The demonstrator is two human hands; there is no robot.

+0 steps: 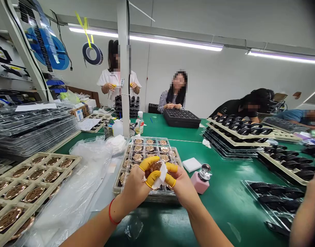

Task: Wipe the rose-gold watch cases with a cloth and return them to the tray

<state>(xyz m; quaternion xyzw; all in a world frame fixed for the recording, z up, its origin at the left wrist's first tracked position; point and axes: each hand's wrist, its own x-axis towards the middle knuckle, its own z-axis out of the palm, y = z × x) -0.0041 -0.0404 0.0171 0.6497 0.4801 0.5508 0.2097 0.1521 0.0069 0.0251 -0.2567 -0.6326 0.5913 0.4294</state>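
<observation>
Over a clear-lidded tray of round rose-gold watch cases, my left hand pinches one dark-faced rose-gold watch case between finger and thumb. Yellow finger cots cover those fingertips, and a red cord circles the wrist. My right hand, also in yellow finger cots, grips a folded white wipe against the case's right side. The wipe and my fingers hide part of the case. Right of the tray stands a pink pump bottle with a metal top, beside a white pad.
A cream tray of similar cases and crumpled plastic film lie at left, below stacked clear trays. A white post rises behind my tray. Trays of black watches stand at right. Several people sit or stand around the green table.
</observation>
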